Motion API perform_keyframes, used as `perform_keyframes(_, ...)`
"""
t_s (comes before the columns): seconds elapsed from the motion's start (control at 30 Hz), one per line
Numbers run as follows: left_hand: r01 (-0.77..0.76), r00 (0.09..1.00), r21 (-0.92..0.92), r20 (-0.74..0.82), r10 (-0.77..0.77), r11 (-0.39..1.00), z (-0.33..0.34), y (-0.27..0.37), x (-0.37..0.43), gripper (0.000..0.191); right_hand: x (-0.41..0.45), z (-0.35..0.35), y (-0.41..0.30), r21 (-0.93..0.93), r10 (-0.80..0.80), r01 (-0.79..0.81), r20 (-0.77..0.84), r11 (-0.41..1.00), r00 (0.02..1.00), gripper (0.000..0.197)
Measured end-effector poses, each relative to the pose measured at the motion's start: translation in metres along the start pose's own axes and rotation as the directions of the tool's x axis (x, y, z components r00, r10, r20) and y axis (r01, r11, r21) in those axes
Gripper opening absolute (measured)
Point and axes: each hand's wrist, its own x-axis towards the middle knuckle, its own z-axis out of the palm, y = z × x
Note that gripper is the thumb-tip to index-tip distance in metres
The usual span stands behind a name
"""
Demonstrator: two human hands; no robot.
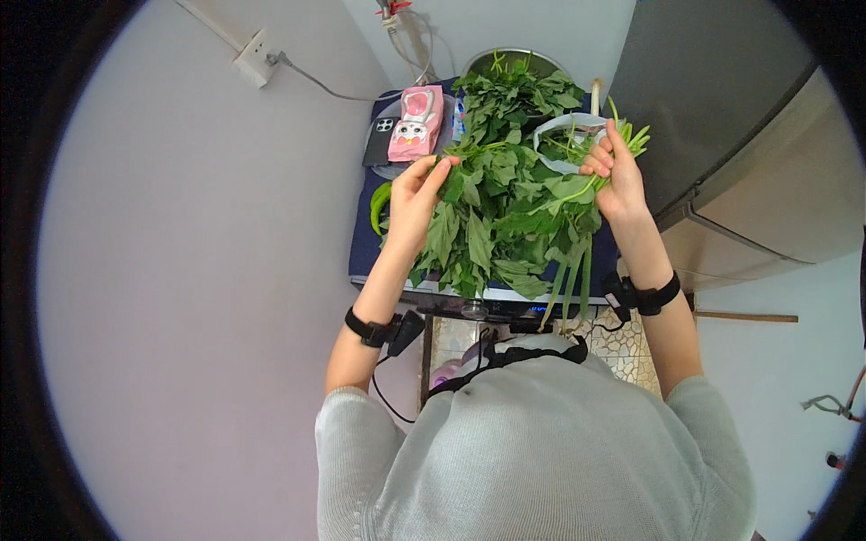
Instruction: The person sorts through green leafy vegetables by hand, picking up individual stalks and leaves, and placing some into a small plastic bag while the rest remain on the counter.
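My right hand (612,166) is closed around a bunch of green stems (632,140), whose leaves droop towards the middle. The thumb and forefinger of my left hand (423,186) meet at the left edge of the leafy greens (504,179); whether they pinch a leaf or stem is hard to tell. Beneath both hands, the greens spread over a dark blue cloth (365,247). More leaves fill a metal pot (511,53) at the back. A white plastic bag (551,159) with stems and leaves in it stands open beside my right hand. Long green onions (572,287) hang over the front edge.
Left of the greens lie a pink packet (416,125), a black phone (380,143) and a green chili pepper (379,206). A wall socket (255,61) with a plugged cable is at the upper left. A grey refrigerator (771,182) stands close on the right. Black straps with devices sit on both forearms.
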Motion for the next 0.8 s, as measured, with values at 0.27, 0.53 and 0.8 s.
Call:
perform_keyframes(0.27, 0.0, 0.979, 0.273, 0.194, -0.055, 0.962, 0.075, -0.037, 0.086, 0.019, -0.022, -0.032, 0.01, -0.058, 0.031, -0.039, -0.132, 0.998, 0.991, 0.033)
perform_keyframes(0.53, -0.028, 0.856, 0.246, 0.506, -0.104, 0.969, 0.146, -0.087, 0.144, 0.036, -0.037, -0.046, 0.011, -0.035, 0.047, -0.054, -0.19, 0.998, 0.981, 0.034)
perform_keyframes(0.8, -0.013, 0.782, 0.257, 0.605, -0.15, 0.966, 0.094, -0.066, 0.117, 0.027, -0.031, -0.05, 0.005, -0.066, 0.069, -0.081, -0.167, 0.995, 0.984, 0.034)
